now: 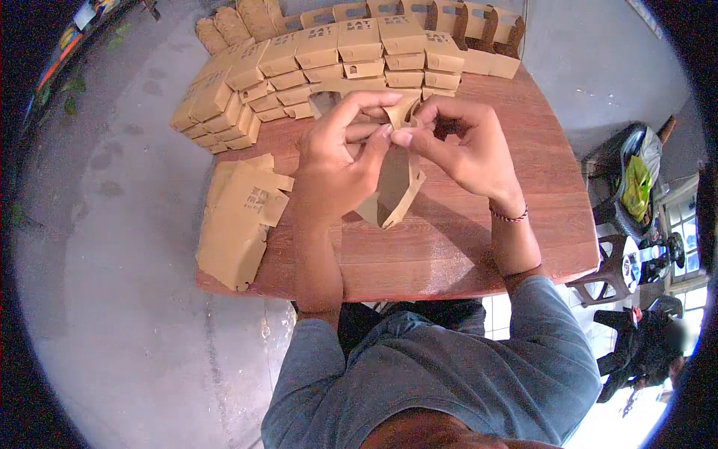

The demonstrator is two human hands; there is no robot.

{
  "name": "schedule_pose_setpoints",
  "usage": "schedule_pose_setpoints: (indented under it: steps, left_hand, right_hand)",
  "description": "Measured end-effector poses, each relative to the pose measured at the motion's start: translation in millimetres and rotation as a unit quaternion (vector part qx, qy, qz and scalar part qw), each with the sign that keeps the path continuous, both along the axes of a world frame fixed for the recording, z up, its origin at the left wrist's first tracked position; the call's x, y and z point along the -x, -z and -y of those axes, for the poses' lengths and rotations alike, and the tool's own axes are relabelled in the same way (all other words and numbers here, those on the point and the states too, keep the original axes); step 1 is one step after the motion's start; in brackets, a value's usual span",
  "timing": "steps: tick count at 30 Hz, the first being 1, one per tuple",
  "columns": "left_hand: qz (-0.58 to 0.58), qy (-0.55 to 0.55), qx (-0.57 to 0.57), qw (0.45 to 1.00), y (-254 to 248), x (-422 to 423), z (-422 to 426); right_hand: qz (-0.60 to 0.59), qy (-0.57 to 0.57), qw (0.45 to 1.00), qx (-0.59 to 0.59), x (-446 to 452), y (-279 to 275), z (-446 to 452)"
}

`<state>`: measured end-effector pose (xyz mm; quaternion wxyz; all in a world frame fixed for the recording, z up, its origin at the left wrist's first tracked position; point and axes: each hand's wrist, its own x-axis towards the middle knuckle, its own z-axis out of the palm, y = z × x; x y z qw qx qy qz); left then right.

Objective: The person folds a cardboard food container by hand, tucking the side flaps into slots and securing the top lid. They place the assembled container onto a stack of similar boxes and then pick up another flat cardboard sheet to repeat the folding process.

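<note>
A partly folded brown cardboard box (396, 183) is held up over the wooden table, its lower part hanging below my fingers. My left hand (345, 153) pinches a flap on its left side, thumb and fingers closed on the card. From the right, my right hand (467, 146) grips the neighbouring edge between thumb and fingers. The two thumbs nearly meet at the upper corner. The fingers partly cover the box's folds. To the left of my left forearm lie flat, unfolded box blanks (238, 224) with printed lettering.
Stacks of folded boxes (359, 41) printed "EAT ME!" line the table's far and left edges. Open brown cartons (486, 37) stand at the far right on the wooden table (538, 194). A plastic stool (617, 269) and a seated person (651, 337) are off to the right.
</note>
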<state>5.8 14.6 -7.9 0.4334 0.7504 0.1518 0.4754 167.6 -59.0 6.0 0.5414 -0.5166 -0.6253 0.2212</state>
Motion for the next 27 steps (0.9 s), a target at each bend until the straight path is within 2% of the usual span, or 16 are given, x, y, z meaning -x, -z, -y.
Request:
schedule_pose_setpoints:
  steps: [3,5,7,8,10,13,17,20,23,27]
  left_hand:
    - [-0.005,-0.006,-0.032,0.999,2,-1,-4]
    - [-0.019,-0.031,0.004,0.999,0,-1,-2]
    - [-0.008,-0.044,0.005,0.999,-2,-4,1]
    - [0.001,-0.057,0.007,0.998,-2,-5,2]
    - [0.000,-0.052,0.013,0.999,0,-6,5]
    - [0.015,-0.045,0.009,0.999,2,-10,5]
    - [0.031,-0.046,-0.041,0.998,4,-10,0]
    - [0.002,-0.062,-0.002,0.998,-3,-8,6]
    - [0.007,-0.066,0.036,0.997,-4,-6,4]
    - [-0.030,-0.120,-0.001,0.992,-3,-7,5]
  right_hand:
    - [0.071,0.033,0.997,0.005,0,-5,0]
    - [0.107,0.053,0.993,0.009,-2,-5,-1]
    - [0.122,0.129,0.979,-0.100,-1,-2,-5]
    - [0.122,0.129,0.979,-0.100,0,-1,-6]
    - [0.067,0.077,0.994,-0.046,1,2,-7]
    - [0.071,0.034,0.993,-0.084,-1,12,-16]
    - [0.058,0.028,0.998,-0.028,-1,6,-12]
    - [0.037,0.027,0.998,-0.033,-1,7,-12]
    - [0.017,0.021,1.000,0.011,-2,5,-10]
    - [0.008,-0.019,1.000,-0.009,-5,9,-13]
